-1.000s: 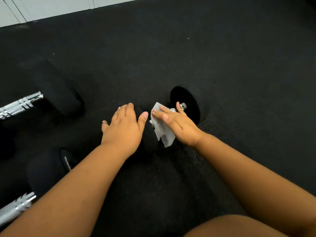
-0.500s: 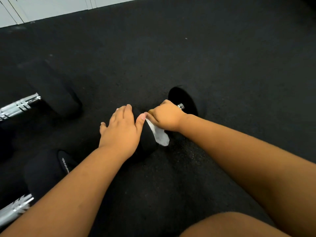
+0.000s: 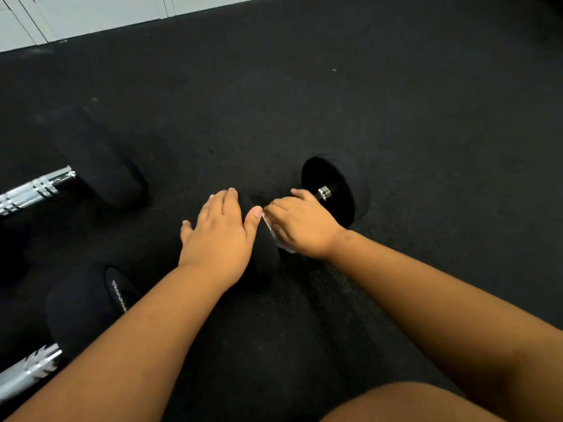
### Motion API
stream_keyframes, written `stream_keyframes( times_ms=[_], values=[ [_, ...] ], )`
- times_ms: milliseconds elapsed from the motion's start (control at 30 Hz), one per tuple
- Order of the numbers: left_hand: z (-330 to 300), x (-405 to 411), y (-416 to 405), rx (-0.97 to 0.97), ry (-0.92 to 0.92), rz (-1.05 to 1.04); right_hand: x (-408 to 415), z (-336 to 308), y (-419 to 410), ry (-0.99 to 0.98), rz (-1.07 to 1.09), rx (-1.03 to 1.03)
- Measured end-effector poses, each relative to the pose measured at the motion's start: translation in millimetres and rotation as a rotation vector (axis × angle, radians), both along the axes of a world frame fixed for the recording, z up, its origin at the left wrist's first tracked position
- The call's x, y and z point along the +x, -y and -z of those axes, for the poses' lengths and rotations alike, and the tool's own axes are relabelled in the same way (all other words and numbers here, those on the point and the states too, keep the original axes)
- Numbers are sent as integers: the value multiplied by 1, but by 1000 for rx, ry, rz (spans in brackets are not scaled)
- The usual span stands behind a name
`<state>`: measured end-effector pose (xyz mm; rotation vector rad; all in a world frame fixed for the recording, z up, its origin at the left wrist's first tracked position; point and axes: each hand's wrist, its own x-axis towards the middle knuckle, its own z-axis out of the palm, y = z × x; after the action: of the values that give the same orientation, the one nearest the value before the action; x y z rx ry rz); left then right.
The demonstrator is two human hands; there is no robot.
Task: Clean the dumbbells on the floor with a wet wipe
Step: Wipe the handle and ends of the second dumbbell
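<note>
A small black dumbbell [image 3: 332, 190] lies on the dark rubber floor in the middle of the view. My left hand [image 3: 217, 236] rests flat, fingers spread, on its near black head and holds nothing. My right hand [image 3: 300, 225] is closed around the chrome handle with the white wet wipe [image 3: 275, 236] under it; only a thin edge of the wipe shows against the near head's inner face. The far head and a bit of chrome handle stay visible beyond my right hand.
Two bigger dumbbells lie at the left: one [image 3: 100, 166] with a chrome handle further back, another [image 3: 82, 306] near my left forearm. A white wall base [image 3: 91, 16] runs along the top left. My knee [image 3: 408, 403] shows at the bottom.
My right hand turned over the handle and closed around it, so the wipe, spread out a second ago, is mostly hidden now. My left hand stayed on the near head.
</note>
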<state>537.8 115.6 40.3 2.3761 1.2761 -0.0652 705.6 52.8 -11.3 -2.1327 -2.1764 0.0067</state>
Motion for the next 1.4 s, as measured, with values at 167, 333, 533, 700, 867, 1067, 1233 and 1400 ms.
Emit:
stream_keyframes(
  times_ms=[167, 333, 533, 700, 867, 1067, 1233, 1400],
  values=[
    [-1, 0, 4, 3, -4, -6, 15, -4, -12, 59, 157, -85],
    [1, 0, 6, 23, 11, -17, -10, 1, -1, -105, 37, -36],
    [0, 0, 5, 23, 2, -9, -1, -15, 21, -443, -38, 200],
    [0, 0, 7, 18, 14, -22, 3, 10, 17, -33, -129, -21],
    [-1, 0, 8, 4, -5, -16, 8, -10, -6, 23, -122, -178],
    [1, -4, 19, 44, -23, 24, 3, -32, -38, -57, -31, -607],
    [2, -9, 31, 82, -52, 79, -4, -38, -39, 114, -108, -629],
    [3, -18, 36, 105, -111, 182, 6, -4, 14, 72, -99, -25]
  ],
)
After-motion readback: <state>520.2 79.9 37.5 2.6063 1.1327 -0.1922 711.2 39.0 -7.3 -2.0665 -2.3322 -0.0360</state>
